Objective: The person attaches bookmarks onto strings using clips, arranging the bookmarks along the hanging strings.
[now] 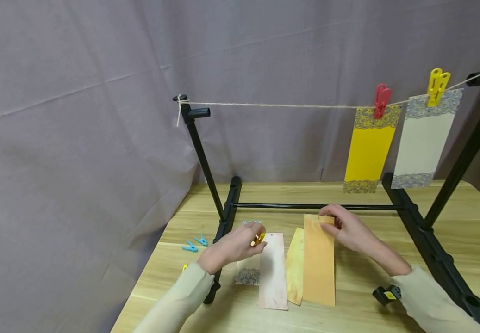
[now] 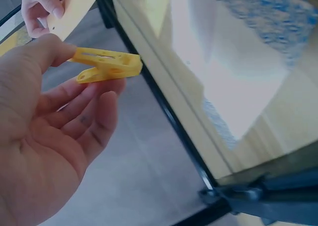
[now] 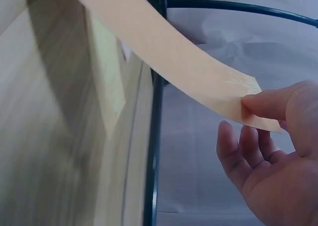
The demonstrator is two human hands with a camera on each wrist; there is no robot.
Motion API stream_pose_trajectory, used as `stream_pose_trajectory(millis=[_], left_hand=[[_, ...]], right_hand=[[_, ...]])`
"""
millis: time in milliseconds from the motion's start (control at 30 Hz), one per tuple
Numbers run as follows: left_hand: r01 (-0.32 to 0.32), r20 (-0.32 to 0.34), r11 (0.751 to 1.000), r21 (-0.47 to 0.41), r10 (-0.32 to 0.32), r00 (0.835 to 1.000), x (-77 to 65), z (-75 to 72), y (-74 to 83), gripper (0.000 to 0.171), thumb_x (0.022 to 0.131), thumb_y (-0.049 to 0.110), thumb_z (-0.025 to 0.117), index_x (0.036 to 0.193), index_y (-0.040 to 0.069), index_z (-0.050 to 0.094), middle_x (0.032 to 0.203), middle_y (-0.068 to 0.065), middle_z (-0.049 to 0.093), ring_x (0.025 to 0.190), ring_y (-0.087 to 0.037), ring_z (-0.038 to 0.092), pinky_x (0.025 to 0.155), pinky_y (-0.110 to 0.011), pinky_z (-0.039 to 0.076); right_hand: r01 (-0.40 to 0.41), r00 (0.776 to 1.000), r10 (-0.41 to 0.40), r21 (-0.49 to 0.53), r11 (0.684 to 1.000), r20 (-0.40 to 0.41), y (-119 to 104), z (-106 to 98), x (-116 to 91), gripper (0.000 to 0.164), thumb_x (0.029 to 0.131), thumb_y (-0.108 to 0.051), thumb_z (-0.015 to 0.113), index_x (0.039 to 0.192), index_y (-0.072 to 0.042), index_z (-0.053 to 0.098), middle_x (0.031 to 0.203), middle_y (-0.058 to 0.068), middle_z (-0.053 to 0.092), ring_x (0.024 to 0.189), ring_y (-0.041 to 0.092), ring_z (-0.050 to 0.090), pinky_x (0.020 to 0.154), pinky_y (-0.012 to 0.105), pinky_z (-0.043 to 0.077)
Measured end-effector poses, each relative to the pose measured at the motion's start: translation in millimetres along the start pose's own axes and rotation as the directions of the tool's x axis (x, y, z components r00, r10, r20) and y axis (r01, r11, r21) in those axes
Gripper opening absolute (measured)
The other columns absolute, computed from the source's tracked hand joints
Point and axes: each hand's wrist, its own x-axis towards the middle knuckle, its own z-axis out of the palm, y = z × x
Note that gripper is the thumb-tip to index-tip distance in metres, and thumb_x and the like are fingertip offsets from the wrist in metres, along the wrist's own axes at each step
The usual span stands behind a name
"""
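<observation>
The right hand (image 1: 348,232) pinched the orange card (image 1: 319,266) by its upper end, raised above the table (image 1: 354,291), perhaps leaving its surface uncovered; the left hand (image 1: 235,246) pinched 1 yellow clip (image 2: 114,67), apparently keeping its mouth free

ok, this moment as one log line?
left hand: pinches yellow clip | right hand: holds orange card | string: yellow card, white card clipped
</observation>
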Motion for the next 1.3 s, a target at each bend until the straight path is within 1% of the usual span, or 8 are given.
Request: stream_pose_trajectory(millis=[200, 333, 500, 600, 767, 933, 1133, 1300], left_hand=[[-0.061, -0.069, 0.997, -0.038, 0.059, 0.996, 13.3, -9.4, 7.2, 0.019, 0.098, 0.020, 0.057, 0.111, 0.007, 0.059, 0.089, -0.001, 0.064, 0.069, -0.004, 0.053, 0.059, -0.012, 0.042], [-0.096, -0.104, 0.995, -0.037, 0.092, 0.990, 17.9, -13.4, 10.4, 0.022, 0.100, 0.018, 0.053, 0.119, 0.007, 0.061, 0.101, -0.002, 0.067, 0.079, -0.005, 0.060, 0.066, -0.010, 0.046], [-0.137, -0.173, 0.990, -0.011, 0.133, 0.976, 22.0, -19.3, 12.6, 0.019, 0.102, 0.016, 0.052, 0.112, 0.011, 0.067, 0.109, -0.004, 0.064, 0.089, -0.012, 0.061, 0.069, -0.012, 0.047], [-0.148, -0.210, 0.989, -0.018, 0.141, 0.967, 24.3, -23.1, 13.8, 0.017, 0.101, 0.016, 0.053, 0.109, 0.012, 0.068, 0.109, -0.006, 0.063, 0.088, -0.013, 0.062, 0.069, -0.012, 0.048], [-0.165, -0.228, 0.985, -0.039, 0.152, 0.962, 29.0, -29.2, 17.3, 0.015, 0.100, 0.016, 0.057, 0.108, 0.011, 0.070, 0.108, -0.005, 0.064, 0.087, -0.011, 0.066, 0.071, -0.012, 0.050], [-0.180, -0.250, 0.982, -0.056, 0.161, 0.955, 35.4, -36.1, 21.9, 0.015, 0.099, 0.016, 0.059, 0.108, 0.011, 0.069, 0.106, -0.003, 0.066, 0.088, -0.011, 0.068, 0.070, -0.012, 0.050], [-0.202, -0.317, 0.972, -0.123, 0.154, 0.936, 43.6, -49.4, 29.3, 0.013, 0.099, 0.015, 0.059, 0.107, 0.011, 0.068, 0.108, -0.003, 0.065, 0.091, -0.011, 0.069, 0.072, -0.017, 0.055], [-0.231, -0.359, 0.958, -0.172, 0.158, 0.920, 50.6, -58.9, 34.9, 0.013, 0.098, 0.014, 0.060, 0.107, 0.010, 0.068, 0.108, -0.004, 0.064, 0.091, -0.012, 0.070, 0.072, -0.014, 0.054]], right_hand=[[0.002, 1.000, -0.001, 0.007, 1.000, -0.006, -13.2, -4.1, 5.8, 0.023, 0.089, -0.003, 0.070, 0.111, -0.007, 0.065, 0.099, 0.007, 0.065, 0.072, 0.007, 0.048, 0.059, 0.022, 0.044], [-0.003, 1.000, 0.003, 0.009, 1.000, 0.003, -20.3, -6.3, 8.4, 0.023, 0.089, -0.003, 0.069, 0.111, -0.007, 0.066, 0.098, 0.007, 0.065, 0.071, 0.007, 0.048, 0.058, 0.022, 0.044], [0.023, 1.000, -0.023, 0.015, 1.000, -0.021, -26.2, -9.8, 11.8, 0.021, 0.089, -0.003, 0.070, 0.109, -0.009, 0.067, 0.092, 0.004, 0.062, 0.070, 0.006, 0.046, 0.056, 0.022, 0.043], [0.032, 0.999, -0.031, 0.028, 0.999, -0.032, -29.1, -12.6, 14.7, 0.021, 0.089, -0.004, 0.069, 0.110, -0.009, 0.068, 0.091, 0.004, 0.062, 0.070, 0.007, 0.048, 0.057, 0.022, 0.045], [0.013, 1.000, -0.013, 0.062, 0.998, -0.009, -33.7, -18.1, 17.6, 0.021, 0.090, -0.003, 0.068, 0.111, -0.007, 0.067, 0.096, 0.007, 0.067, 0.074, 0.009, 0.054, 0.064, 0.022, 0.052], [-0.020, 0.999, 0.018, 0.076, 0.997, 0.029, -39.1, -25.0, 18.1, 0.021, 0.093, -0.007, 0.066, 0.113, -0.009, 0.067, 0.088, 0.005, 0.066, 0.067, 0.008, 0.051, 0.057, 0.023, 0.048], [-0.049, 0.997, 0.045, 0.086, 0.995, 0.057, -45.8, -32.6, 20.0, 0.021, 0.094, -0.010, 0.065, 0.115, -0.011, 0.068, 0.101, 0.008, 0.070, 0.071, 0.010, 0.055, 0.060, 0.023, 0.049], [-0.040, 0.998, 0.036, 0.072, 0.997, 0.058, -50.2, -39.1, 23.1, 0.021, 0.095, -0.012, 0.065, 0.116, -0.011, 0.068, 0.095, 0.007, 0.069, 0.067, 0.009, 0.050, 0.057, 0.023, 0.045]])
